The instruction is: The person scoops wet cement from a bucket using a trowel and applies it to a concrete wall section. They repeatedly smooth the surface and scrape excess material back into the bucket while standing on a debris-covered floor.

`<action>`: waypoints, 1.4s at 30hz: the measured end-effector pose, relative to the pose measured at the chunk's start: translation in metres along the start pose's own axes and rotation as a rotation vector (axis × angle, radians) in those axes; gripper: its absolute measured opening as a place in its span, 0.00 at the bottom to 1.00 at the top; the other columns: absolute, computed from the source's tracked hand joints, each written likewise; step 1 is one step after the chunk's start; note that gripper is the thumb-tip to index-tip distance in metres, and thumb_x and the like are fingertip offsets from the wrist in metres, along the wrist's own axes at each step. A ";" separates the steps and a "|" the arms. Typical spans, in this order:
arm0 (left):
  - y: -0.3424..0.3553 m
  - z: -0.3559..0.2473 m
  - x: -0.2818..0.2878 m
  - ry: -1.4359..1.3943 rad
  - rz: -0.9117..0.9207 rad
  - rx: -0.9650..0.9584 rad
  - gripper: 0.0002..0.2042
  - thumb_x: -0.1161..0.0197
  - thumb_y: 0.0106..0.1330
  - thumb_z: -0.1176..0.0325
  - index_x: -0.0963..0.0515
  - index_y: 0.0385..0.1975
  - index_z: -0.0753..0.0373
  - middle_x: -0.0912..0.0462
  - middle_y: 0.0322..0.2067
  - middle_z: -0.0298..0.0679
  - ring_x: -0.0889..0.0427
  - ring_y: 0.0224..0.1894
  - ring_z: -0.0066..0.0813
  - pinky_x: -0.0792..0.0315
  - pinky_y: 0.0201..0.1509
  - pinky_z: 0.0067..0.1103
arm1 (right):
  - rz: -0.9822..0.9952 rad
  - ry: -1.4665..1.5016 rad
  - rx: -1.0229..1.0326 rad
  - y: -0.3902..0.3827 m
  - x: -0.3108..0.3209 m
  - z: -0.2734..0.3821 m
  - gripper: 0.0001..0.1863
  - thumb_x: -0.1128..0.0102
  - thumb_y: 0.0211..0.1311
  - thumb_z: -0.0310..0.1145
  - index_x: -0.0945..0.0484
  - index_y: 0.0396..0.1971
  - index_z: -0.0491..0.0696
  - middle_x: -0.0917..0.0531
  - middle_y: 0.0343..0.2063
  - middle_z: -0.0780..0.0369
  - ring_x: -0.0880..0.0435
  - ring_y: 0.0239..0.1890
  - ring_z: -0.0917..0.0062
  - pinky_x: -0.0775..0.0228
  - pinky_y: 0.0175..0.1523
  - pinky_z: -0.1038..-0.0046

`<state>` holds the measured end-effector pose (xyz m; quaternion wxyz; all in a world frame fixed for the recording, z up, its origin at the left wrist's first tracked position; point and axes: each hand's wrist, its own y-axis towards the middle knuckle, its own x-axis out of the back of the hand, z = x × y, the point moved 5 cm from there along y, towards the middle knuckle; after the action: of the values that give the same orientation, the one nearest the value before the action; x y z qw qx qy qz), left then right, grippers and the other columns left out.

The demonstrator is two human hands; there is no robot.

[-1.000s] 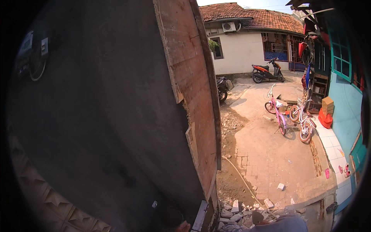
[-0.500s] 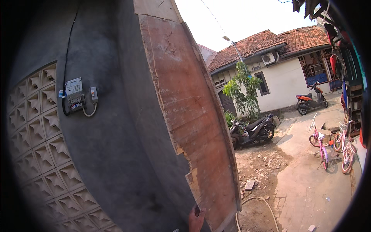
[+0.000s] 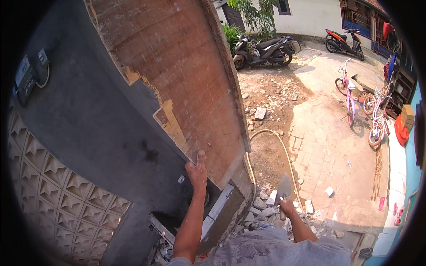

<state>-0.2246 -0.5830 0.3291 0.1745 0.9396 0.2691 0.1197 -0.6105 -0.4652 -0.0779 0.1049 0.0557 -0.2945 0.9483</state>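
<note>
A tall, worn reddish-brown plywood board [image 3: 177,66] stands tilted beside a dark grey plastered wall [image 3: 88,102]. Its left edge is broken, with pale splintered wood showing. My left hand [image 3: 196,172] is closed on that edge near the board's bottom corner, thumb on the face; the fingers behind are partly hidden. Low at my right side, my right hand [image 3: 287,206] grips a trowel [image 3: 284,186] by its handle, the pointed metal blade turned away from me. Below the board runs a low ledge [image 3: 218,206] with a pale top edge.
Broken rubble [image 3: 264,212] lies by my feet, and a pale hose [image 3: 289,157] loops over the dirt. Patterned vent blocks [image 3: 57,190] and an electric meter [image 3: 25,75] are on the left wall. Farther off stand a dark motorbike [image 3: 266,49], an orange one [image 3: 344,43] and a pink bicycle [image 3: 349,95].
My view has tipped downward, so the board, wall and yard sit higher in the picture. Both forearms and the trowel now show. My left hand stays at the board's lower edge.
</note>
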 end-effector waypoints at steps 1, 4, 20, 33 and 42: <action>0.000 0.001 -0.001 0.023 -0.021 0.057 0.25 0.33 0.69 0.47 0.22 0.30 0.70 0.23 0.26 0.31 0.30 0.30 0.23 0.32 0.37 0.24 | 0.016 0.114 0.128 0.002 -0.002 0.018 0.15 0.34 0.52 0.35 0.20 0.29 0.35 0.19 0.19 0.58 0.19 0.18 0.72 0.26 0.24 0.67; -0.001 -0.012 -0.002 0.000 -0.046 0.057 0.23 0.33 0.70 0.49 0.22 0.35 0.70 0.22 0.31 0.32 0.29 0.33 0.22 0.32 0.41 0.23 | -0.003 0.019 0.076 0.004 -0.007 0.062 0.14 0.34 0.51 0.37 0.21 0.24 0.38 0.18 0.19 0.58 0.19 0.20 0.73 0.28 0.25 0.68; -0.048 -0.039 -0.012 -0.059 -0.098 -0.008 0.21 0.32 0.70 0.56 0.19 0.40 0.74 0.16 0.30 0.35 0.23 0.34 0.23 0.28 0.42 0.25 | -0.158 0.031 0.626 -0.031 0.004 0.357 0.26 0.32 0.61 0.50 0.22 0.41 0.40 0.18 0.26 0.61 0.18 0.30 0.77 0.25 0.40 0.71; -0.072 -0.027 -0.016 0.210 -0.025 0.198 0.17 0.32 0.68 0.59 0.18 0.36 0.73 0.15 0.28 0.39 0.21 0.31 0.26 0.26 0.39 0.29 | 0.101 0.455 0.935 -0.061 -0.045 0.557 0.26 0.19 0.51 0.52 0.26 0.29 0.48 0.25 0.25 0.70 0.28 0.26 0.86 0.33 0.31 0.77; -0.140 0.007 -0.034 -0.164 0.029 -0.088 0.15 0.30 0.66 0.62 0.16 0.32 0.71 0.13 0.26 0.41 0.18 0.28 0.25 0.25 0.35 0.27 | -0.032 0.602 0.875 -0.111 0.057 0.467 0.19 0.25 0.58 0.35 0.28 0.39 0.49 0.25 0.30 0.69 0.27 0.29 0.84 0.30 0.36 0.76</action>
<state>-0.3159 -0.4924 0.2634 0.2354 0.9413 0.2350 0.0567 -0.6200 -0.6333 0.3756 0.1661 -0.1762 0.1728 0.9547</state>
